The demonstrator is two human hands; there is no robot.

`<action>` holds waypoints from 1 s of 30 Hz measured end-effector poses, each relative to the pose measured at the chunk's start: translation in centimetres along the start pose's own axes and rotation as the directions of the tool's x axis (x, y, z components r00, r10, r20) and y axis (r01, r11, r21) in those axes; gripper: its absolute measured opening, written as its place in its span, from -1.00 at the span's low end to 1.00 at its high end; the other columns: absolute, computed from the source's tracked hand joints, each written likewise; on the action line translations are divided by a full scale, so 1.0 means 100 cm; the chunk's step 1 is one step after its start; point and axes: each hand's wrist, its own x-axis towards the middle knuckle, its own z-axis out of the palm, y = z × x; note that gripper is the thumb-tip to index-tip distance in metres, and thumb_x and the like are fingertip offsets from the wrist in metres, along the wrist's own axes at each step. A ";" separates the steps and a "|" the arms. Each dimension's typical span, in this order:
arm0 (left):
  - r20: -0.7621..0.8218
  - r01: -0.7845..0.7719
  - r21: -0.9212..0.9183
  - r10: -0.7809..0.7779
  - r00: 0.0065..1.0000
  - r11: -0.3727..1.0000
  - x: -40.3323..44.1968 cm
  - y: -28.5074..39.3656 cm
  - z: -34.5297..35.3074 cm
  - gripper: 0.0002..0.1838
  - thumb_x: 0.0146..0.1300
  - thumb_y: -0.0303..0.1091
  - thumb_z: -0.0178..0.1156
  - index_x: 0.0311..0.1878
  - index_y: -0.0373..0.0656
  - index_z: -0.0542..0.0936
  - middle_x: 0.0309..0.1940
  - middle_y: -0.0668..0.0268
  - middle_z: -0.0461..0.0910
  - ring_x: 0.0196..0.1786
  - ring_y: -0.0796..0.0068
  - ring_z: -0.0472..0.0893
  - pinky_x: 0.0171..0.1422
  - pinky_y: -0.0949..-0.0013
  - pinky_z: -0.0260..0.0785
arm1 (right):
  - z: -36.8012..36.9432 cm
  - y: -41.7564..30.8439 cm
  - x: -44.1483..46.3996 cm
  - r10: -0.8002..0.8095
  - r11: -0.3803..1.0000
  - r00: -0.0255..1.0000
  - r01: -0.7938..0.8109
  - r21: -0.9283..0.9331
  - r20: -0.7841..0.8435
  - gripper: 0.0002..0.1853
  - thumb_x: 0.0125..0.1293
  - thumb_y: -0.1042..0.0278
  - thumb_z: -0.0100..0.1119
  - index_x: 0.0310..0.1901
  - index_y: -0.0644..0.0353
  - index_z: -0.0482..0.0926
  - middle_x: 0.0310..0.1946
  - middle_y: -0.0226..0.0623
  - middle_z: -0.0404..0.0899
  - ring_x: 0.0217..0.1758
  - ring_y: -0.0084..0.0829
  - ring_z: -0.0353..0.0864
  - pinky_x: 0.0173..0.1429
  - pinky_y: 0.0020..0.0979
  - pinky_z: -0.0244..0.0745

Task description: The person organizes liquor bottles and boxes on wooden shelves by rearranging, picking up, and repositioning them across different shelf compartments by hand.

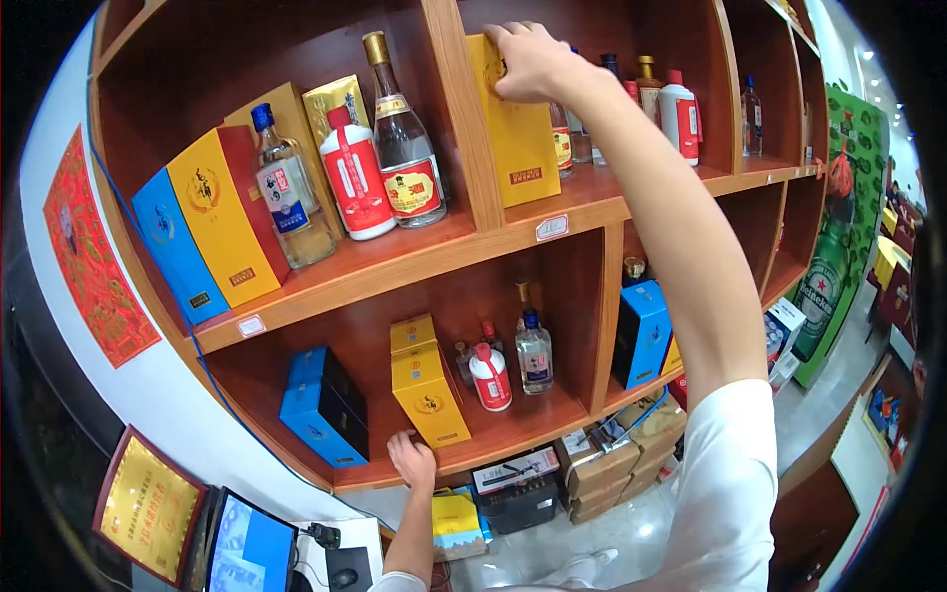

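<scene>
My right hand [533, 65] reaches up to the upper shelf and grips the top of a yellow liquor box [523, 148], its thumb over the front face. That box stands upright against the wooden divider, with several bottles partly hidden behind my arm. Lower down, my left hand [410, 461] rests on the front edge of the lower shelf, fingers extended and holding nothing. Just above its fingertips stands another yellow liquor box [431, 400], with one more behind it. A blue liquor box [321, 407] is to its left, and a small white bottle [489, 379] to its right.
On the upper left shelf are a blue-and-yellow box pair [212, 212], a clear bottle [404, 148] and a white-and-red bottle [355, 178]. Cardboard cartons [599, 459] sit on the floor below. A monitor [252, 543] and framed plaque [148, 503] are at lower left.
</scene>
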 end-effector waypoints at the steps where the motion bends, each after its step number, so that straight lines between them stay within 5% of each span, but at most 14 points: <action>1: 0.006 0.005 0.002 -0.005 1.000 1.000 0.000 0.000 0.000 -0.72 0.08 -0.53 0.05 -0.11 -0.26 0.59 -0.03 -0.02 0.56 0.16 -0.12 0.47 0.36 -0.08 0.30 | -0.007 -0.001 -0.003 0.008 1.000 1.000 -0.008 -0.004 0.021 -0.20 0.10 0.19 0.33 0.45 0.10 0.41 0.36 0.00 0.48 0.52 -0.04 0.38 0.45 0.14 0.43; 6: -0.006 0.016 0.006 -0.016 1.000 1.000 -0.002 0.007 -0.006 -0.72 0.08 -0.52 0.06 -0.11 -0.24 0.58 0.05 0.01 0.52 0.19 -0.12 0.46 0.37 -0.09 0.29 | -0.062 0.016 -0.044 -0.129 0.987 0.981 0.141 0.080 -0.143 -0.21 -0.03 0.22 0.42 0.33 0.07 0.44 0.36 0.03 0.44 0.53 0.04 0.33 0.52 0.17 0.33; 9: -0.003 -0.005 0.021 0.005 1.000 1.000 -0.002 0.007 -0.006 -0.72 0.09 -0.53 0.07 -0.10 -0.23 0.58 0.08 0.03 0.51 0.21 -0.12 0.46 0.38 -0.10 0.28 | -0.172 -0.021 -0.087 -0.077 0.997 0.959 0.079 0.004 0.273 -0.30 0.36 0.08 0.23 0.39 0.37 0.37 0.42 0.34 0.28 0.56 0.17 0.19 0.56 0.09 0.24; 12: -0.034 -0.014 -0.030 0.013 0.999 0.999 -0.003 0.005 -0.004 -0.71 0.10 -0.54 0.08 -0.07 -0.23 0.57 0.09 0.02 0.51 0.23 -0.11 0.46 0.39 -0.10 0.28 | -0.130 0.017 -0.120 -0.340 0.939 0.900 0.342 -0.039 -0.272 -0.01 -0.15 0.18 0.52 0.43 0.01 0.32 0.43 0.08 0.32 0.56 0.15 0.25 0.55 0.22 0.25; 13: 0.001 0.002 -0.072 -0.002 1.000 0.997 -0.002 0.003 -0.006 -0.69 0.11 -0.57 0.07 -0.04 -0.22 0.57 0.11 0.01 0.50 0.25 -0.10 0.45 0.41 -0.08 0.27 | -0.138 0.017 -0.131 -0.357 0.930 0.921 0.365 0.030 -0.156 0.17 -0.24 0.12 0.59 0.52 -0.04 0.20 0.47 0.15 0.22 0.58 0.25 0.18 0.57 0.25 0.17; 16: -0.079 -0.036 -0.240 0.017 0.997 0.970 -0.006 -0.001 -0.012 -0.68 0.12 -0.61 0.07 -0.02 -0.23 0.56 0.12 0.00 0.49 0.26 -0.09 0.44 0.42 -0.05 0.26 | -0.155 -0.003 -0.174 -0.355 0.924 0.933 0.360 0.125 -0.062 0.11 -0.12 0.31 0.57 0.54 0.00 0.20 0.30 0.13 0.36 0.40 0.20 0.36 0.47 0.11 0.35; 20: -0.066 0.072 -0.433 -0.111 0.992 0.899 -0.051 0.034 -0.054 -0.76 0.23 -0.63 0.17 -0.04 -0.21 0.58 0.00 0.13 0.57 0.16 0.12 0.57 0.34 0.09 0.38 | -0.175 -0.016 -0.221 -0.332 0.931 0.928 0.351 0.097 -0.168 0.08 -0.23 0.49 0.53 0.49 0.05 0.30 0.17 0.06 0.42 0.29 0.15 0.44 0.40 -0.03 0.43; 22: 0.483 0.515 -0.645 -0.221 0.847 0.564 -0.093 0.063 -0.084 -0.79 0.27 -0.62 0.27 -0.04 -0.22 0.59 -0.12 0.28 0.64 -0.01 0.38 0.67 0.15 0.29 0.53 | -0.211 -0.031 -0.238 -0.274 0.947 0.944 0.298 0.122 -0.183 0.00 -0.14 0.42 0.54 0.47 0.14 0.33 0.20 0.03 0.46 0.29 0.09 0.47 0.39 0.00 0.44; 23: 0.403 0.321 -0.729 0.000 0.915 0.605 -0.118 0.067 -0.081 -0.79 0.32 -0.59 0.34 -0.02 -0.24 0.60 -0.15 0.32 0.68 -0.09 0.54 0.70 0.03 0.44 0.57 | -0.230 -0.040 -0.248 -0.236 0.949 0.953 0.268 0.167 -0.191 -0.04 -0.06 0.34 0.54 0.46 0.20 0.35 0.23 0.01 0.48 0.30 0.04 0.49 0.39 0.00 0.44; 24: 0.670 0.618 -0.684 -0.002 0.743 0.388 -0.132 0.088 -0.100 -0.76 0.35 -0.54 0.38 0.04 -0.24 0.61 -0.12 0.27 0.70 -0.03 0.54 0.69 0.09 0.41 0.57 | -0.234 -0.061 -0.259 -0.023 0.946 0.976 0.091 0.311 -0.216 -0.10 0.04 0.23 0.52 0.45 0.26 0.36 0.25 -0.01 0.50 0.30 -0.02 0.50 0.40 -0.01 0.44; 27: 0.870 0.861 -0.478 0.229 0.436 0.177 -0.143 0.153 -0.160 -0.60 0.39 -0.47 0.39 0.25 -0.23 0.57 -0.01 0.25 0.69 0.03 0.49 0.69 0.20 0.37 0.54 | -0.240 -0.106 -0.308 0.426 0.673 0.905 -0.302 0.675 -0.020 -0.09 0.16 -0.08 0.46 0.42 0.32 0.38 0.23 -0.05 0.53 0.26 -0.09 0.53 0.38 0.00 0.43; 30: 0.767 0.910 -0.407 0.569 0.295 0.077 -0.146 0.167 -0.193 -0.56 0.34 -0.42 0.42 0.26 -0.22 0.58 0.00 0.25 0.70 0.02 0.41 0.69 0.19 0.30 0.55 | -0.243 -0.072 -0.348 -0.029 0.598 0.931 -0.275 0.753 0.363 0.11 -0.04 -0.37 0.51 0.39 0.35 0.39 0.16 -0.03 0.50 0.21 0.01 0.51 0.33 0.07 0.39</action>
